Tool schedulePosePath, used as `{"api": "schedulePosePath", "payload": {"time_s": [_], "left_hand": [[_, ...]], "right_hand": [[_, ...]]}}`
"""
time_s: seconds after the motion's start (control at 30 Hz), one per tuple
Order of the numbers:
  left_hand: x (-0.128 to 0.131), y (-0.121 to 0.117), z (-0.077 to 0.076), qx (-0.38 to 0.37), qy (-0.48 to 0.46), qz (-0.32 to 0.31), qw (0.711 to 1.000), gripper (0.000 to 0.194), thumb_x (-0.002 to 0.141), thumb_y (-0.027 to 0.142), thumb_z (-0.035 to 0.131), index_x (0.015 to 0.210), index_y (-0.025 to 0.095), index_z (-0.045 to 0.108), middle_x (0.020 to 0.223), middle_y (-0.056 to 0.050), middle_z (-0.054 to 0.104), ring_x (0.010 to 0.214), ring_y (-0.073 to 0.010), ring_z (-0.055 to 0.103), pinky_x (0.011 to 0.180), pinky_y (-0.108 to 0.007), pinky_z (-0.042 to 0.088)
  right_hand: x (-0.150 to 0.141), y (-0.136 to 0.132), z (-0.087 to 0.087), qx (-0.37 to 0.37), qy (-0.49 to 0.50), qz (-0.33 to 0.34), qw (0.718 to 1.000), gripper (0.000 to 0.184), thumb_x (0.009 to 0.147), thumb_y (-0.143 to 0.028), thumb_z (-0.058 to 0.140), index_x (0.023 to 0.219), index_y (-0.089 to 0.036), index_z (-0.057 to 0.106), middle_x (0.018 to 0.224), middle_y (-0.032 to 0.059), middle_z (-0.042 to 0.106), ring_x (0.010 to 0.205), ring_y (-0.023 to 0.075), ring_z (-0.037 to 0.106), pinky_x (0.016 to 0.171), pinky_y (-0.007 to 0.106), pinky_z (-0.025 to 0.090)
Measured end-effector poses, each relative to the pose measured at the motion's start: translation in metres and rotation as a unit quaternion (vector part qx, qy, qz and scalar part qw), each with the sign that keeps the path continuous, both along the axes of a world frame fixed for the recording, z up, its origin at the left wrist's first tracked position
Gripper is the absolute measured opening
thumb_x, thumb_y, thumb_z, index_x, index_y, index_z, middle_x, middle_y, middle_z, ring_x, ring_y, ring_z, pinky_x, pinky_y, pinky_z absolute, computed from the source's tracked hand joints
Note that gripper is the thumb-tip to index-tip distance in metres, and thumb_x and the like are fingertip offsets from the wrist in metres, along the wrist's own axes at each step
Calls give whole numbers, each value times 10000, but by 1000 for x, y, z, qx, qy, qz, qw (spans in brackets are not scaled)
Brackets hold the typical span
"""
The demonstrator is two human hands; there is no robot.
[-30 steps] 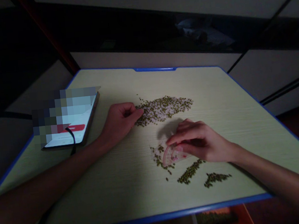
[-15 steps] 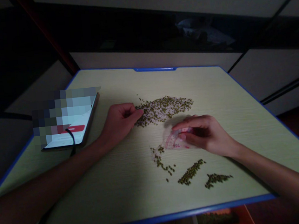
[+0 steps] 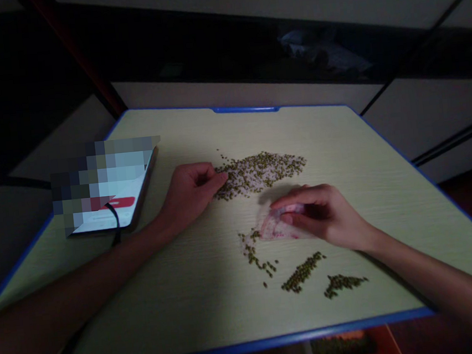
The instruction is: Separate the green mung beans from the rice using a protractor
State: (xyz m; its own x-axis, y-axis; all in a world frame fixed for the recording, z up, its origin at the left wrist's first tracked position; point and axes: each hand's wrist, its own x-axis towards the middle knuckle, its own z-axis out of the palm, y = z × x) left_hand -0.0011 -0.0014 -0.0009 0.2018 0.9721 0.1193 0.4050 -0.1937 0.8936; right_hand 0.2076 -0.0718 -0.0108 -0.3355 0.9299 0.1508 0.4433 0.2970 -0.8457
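A loose pile of green mung beans mixed with white grains (image 3: 264, 171) lies on the table. At its left edge is my left hand (image 3: 193, 189), thumb and forefinger pinched together; whatever is between the tips is hidden. My right hand (image 3: 326, 210), nearer to me, grips a clear protractor with pink markings (image 3: 278, 226) between thumb and fingers. Just left of the protractor, a thin curved trail of beans and white grains (image 3: 250, 249) runs toward me. Two small heaps of beans alone, a middle one (image 3: 302, 273) and a right one (image 3: 343, 283), sit near the front edge.
The pale table (image 3: 180, 293) has a blue rim. A lit tablet or phone (image 3: 116, 213), partly blurred out, stands at the left with a black cable (image 3: 116, 219) in front. Below the front edge, an orange container (image 3: 388, 343) shows something green inside. Cabinet panels rise behind.
My right hand and the protractor have shifted slightly toward me, and the protractor's tilt differs a little. My left hand keeps its pinch in nearly the same spot. The bean heaps look unchanged.
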Motion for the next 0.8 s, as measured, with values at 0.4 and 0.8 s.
{"api": "schedulePosePath", "payload": {"time_s": [0.4, 0.8], "left_hand": [[0, 1, -1, 6, -3, -5, 1000, 314, 664, 172, 562, 394, 167, 402, 334, 83, 366, 330, -45, 312, 374, -192, 238], [1, 1, 0, 6, 6, 5, 1000, 316, 659, 180, 561, 388, 170, 399, 325, 81, 361, 321, -45, 307, 366, -190, 237]], "right_hand": [[4, 1, -3, -7, 0, -36, 999, 220, 731, -190, 574, 872, -84, 705, 683, 75, 636, 527, 114, 483, 444, 248, 354], [1, 1, -5, -21, 12, -58, 998, 224, 722, -194, 575, 876, -98, 707, 657, 51, 624, 507, 100, 454, 441, 240, 342]]}}
